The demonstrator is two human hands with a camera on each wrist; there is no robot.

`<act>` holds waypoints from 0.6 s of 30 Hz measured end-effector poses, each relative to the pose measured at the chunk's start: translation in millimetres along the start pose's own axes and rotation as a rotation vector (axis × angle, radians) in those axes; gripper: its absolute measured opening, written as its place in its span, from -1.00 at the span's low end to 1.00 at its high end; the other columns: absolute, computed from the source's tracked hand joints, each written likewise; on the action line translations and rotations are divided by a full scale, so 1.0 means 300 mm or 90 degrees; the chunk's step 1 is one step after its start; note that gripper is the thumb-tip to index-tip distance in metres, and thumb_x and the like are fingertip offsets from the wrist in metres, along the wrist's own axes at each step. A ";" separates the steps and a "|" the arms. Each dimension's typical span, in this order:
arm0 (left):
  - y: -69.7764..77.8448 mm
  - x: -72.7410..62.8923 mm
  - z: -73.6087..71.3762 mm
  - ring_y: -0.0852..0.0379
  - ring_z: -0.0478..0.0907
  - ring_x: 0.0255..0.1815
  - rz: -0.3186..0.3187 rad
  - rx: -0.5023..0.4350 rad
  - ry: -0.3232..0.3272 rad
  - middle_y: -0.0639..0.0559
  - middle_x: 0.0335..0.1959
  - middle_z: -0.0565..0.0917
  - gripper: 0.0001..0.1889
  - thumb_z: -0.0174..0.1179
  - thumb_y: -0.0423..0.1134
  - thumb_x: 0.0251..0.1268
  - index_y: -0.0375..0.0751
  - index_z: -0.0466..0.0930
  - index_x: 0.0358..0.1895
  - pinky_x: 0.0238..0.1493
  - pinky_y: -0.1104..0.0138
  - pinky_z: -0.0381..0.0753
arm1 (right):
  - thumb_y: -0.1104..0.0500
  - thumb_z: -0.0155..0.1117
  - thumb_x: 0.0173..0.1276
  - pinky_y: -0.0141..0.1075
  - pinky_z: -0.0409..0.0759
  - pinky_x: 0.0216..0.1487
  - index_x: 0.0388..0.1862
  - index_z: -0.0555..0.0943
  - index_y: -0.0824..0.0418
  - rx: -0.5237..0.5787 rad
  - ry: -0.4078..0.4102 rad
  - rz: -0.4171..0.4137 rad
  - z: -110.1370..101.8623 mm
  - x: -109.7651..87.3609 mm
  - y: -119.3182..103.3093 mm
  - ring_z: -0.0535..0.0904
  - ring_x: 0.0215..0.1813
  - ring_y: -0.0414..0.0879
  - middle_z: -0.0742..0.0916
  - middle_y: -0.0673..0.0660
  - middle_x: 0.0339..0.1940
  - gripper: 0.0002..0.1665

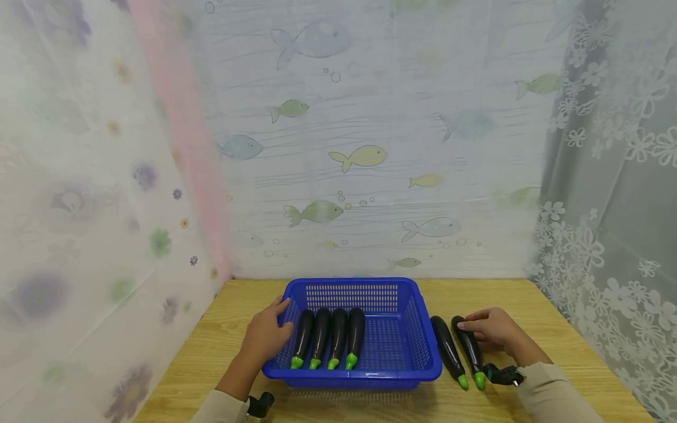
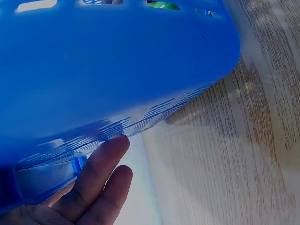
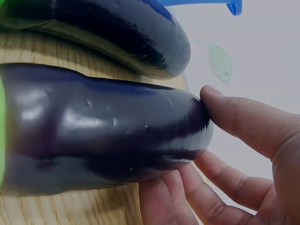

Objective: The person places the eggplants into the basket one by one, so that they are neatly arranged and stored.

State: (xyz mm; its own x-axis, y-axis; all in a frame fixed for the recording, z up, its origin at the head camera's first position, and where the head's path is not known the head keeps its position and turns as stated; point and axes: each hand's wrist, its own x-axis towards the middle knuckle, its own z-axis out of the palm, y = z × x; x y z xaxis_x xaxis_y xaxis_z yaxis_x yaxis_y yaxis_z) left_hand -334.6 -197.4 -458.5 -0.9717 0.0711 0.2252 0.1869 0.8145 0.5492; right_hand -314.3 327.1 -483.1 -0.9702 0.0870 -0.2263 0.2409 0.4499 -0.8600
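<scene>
My left hand (image 1: 266, 333) holds the left rim of a blue plastic basket (image 1: 365, 374), thumb over the inner side. In the left wrist view its fingers (image 2: 101, 173) lie along the outside wall, under the rim. Several dark eggplants (image 1: 339, 335) with green stem ends lie side by side in the basket's left half. Right of the basket, two more rest on the wooden table. My right hand (image 1: 494, 329) grips the rounded far end of the outer eggplant (image 3: 103, 126), thumb on one side and fingers on the other. The inner eggplant (image 1: 448, 349) lies next to the basket wall.
The wood-grain table (image 1: 206, 376) ends at a back curtain (image 1: 370, 117) printed with fish. Flowered sheets hang at the left (image 1: 95, 235) and right (image 1: 624, 264). A small black device (image 1: 502, 375) is strapped at the right wrist, another (image 1: 261, 405) at the left.
</scene>
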 end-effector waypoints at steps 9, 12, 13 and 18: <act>0.003 -0.001 -0.003 -0.39 0.35 0.50 -0.005 -0.004 -0.004 -0.18 0.60 0.32 -0.33 0.19 -0.22 0.27 -0.12 0.43 0.52 -0.21 0.13 0.71 | -0.03 0.48 0.33 -0.07 0.78 -0.09 0.33 0.48 0.52 0.002 0.005 -0.001 -0.016 -0.021 -0.023 0.73 -0.06 -0.05 0.70 0.37 0.12 -0.18; 0.003 -0.002 -0.003 -0.39 0.35 0.50 -0.003 -0.005 -0.001 -0.17 0.60 0.32 -0.33 0.19 -0.21 0.28 -0.12 0.43 0.51 -0.12 0.02 0.74 | -0.04 0.46 0.34 -0.07 0.78 -0.06 0.34 0.47 0.51 0.010 0.004 0.000 -0.023 -0.027 -0.032 0.72 0.00 -0.01 0.66 0.40 0.18 -0.18; 0.003 -0.002 -0.003 -0.39 0.35 0.50 -0.002 -0.004 0.001 -0.17 0.60 0.33 -0.33 0.19 -0.21 0.28 -0.12 0.43 0.51 -0.05 -0.03 0.75 | -0.05 0.46 0.34 -0.07 0.78 -0.05 0.34 0.47 0.51 0.015 0.003 0.002 -0.026 -0.028 -0.035 0.71 0.02 0.01 0.64 0.41 0.20 -0.18; 0.002 -0.001 -0.001 -0.39 0.35 0.50 -0.002 -0.005 0.002 -0.17 0.60 0.33 -0.33 0.19 -0.21 0.27 -0.11 0.44 0.51 -0.08 -0.02 0.74 | -0.06 0.41 0.38 -0.06 0.78 -0.03 0.35 0.45 0.52 0.030 -0.001 0.000 -0.034 -0.032 -0.051 0.69 0.08 0.08 0.61 0.41 0.23 -0.18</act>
State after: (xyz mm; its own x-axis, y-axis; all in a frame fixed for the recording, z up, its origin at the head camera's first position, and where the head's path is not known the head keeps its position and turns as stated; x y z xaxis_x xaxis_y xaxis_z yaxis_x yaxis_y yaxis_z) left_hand -334.0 -197.2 -457.9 -0.9718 0.0670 0.2259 0.1850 0.8106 0.5556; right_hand -308.8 328.5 -463.1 -0.9700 0.0864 -0.2271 0.2424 0.4074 -0.8805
